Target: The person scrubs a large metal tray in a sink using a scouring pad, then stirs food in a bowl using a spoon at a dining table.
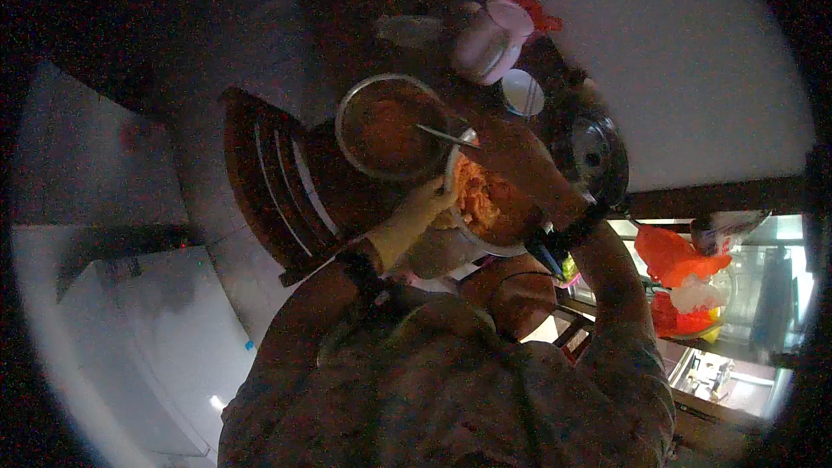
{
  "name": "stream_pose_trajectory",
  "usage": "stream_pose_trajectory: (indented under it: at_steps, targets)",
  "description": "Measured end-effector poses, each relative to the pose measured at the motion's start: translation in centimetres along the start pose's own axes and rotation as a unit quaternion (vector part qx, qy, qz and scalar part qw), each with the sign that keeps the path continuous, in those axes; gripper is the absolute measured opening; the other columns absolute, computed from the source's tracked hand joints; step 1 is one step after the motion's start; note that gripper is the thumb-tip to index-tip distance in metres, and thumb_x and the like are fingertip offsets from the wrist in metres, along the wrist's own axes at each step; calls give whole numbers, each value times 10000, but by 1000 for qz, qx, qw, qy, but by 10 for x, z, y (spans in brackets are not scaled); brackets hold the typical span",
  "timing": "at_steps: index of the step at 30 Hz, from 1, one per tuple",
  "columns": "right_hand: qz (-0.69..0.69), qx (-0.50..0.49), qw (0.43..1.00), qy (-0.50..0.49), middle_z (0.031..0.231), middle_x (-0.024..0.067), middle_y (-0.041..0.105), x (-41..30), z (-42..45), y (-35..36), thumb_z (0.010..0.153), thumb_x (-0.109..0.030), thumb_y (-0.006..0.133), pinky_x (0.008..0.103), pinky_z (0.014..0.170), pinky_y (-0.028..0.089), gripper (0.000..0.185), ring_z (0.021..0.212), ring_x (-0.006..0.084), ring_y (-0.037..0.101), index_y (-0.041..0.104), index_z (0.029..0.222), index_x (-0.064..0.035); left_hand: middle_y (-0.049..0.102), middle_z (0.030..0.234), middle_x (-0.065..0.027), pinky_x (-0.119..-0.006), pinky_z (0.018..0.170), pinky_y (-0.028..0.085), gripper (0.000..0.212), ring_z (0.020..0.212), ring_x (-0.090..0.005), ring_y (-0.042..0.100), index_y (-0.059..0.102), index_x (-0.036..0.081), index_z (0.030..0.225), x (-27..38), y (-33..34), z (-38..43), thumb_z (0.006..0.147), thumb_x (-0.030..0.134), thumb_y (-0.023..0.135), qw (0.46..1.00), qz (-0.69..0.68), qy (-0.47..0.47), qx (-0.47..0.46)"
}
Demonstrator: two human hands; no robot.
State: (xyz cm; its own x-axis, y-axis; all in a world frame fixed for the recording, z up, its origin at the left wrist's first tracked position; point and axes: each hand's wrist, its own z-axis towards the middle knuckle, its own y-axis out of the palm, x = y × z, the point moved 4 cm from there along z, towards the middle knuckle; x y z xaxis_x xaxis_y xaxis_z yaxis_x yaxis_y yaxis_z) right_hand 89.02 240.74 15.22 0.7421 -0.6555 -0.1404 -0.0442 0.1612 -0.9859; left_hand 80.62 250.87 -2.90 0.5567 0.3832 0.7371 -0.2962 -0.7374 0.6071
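Before me, a light-rimmed bowl point(454, 224) holds shredded orange food point(476, 198). My left hand point(419, 211) grips its left rim. My right hand point(513, 153) is over the bowl's upper right side, closed around a thin metal utensil point(441, 135), whose type I cannot tell. The utensil points left, over the edge of a round container point(343, 143) with reddish-brown contents point(390, 127). That container stands at the upper left of the bowl. The right hand and forearm hide part of the bowl, and the picture is dim and grainy.
A pink lidded container point(487, 45) and a white cup point(522, 92) stand beyond my right hand. Farther right is a round glass-like lid point(595, 153). A dark wooden chair back point(279, 175) is at left. Red-orange bags point(679, 260) lie at right, by a bright glass surface.
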Motion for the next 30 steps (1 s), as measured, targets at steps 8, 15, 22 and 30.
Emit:
stream_pose_trajectory:
  at_steps: [8,15,22,30]
  targets:
    - [-21,-160,970,182,787,192,613,13,-154,-31,830,-301,612,414,600,504,367,679,332,608,551,1101,-61,579,1013,-50,-291,682,500,436,830,-144,590,465,103,1260,27,19,-21,890,320,544,998,28,-37,40]
    - [-173,-294,933,116,820,172,611,-20,-206,63,794,-227,598,363,448,467,209,620,268,599,625,933,-73,618,1016,-21,-267,655,520,365,820,-143,597,540,111,1211,21,14,-19,863,192,609,998,8,-31,61]
    - [-179,-206,956,107,937,163,561,-7,-205,85,824,-230,570,364,533,475,246,737,277,567,548,1038,-110,624,871,-44,-278,597,501,367,669,-156,609,517,82,1212,17,12,-19,885,240,573,994,23,-53,95]
    - [-71,-154,979,110,1072,151,503,33,-158,86,858,-233,539,365,631,484,320,871,288,530,459,1158,-153,614,926,-68,-273,583,507,434,696,-155,611,482,74,1257,14,7,-16,867,211,613,991,16,-78,111]
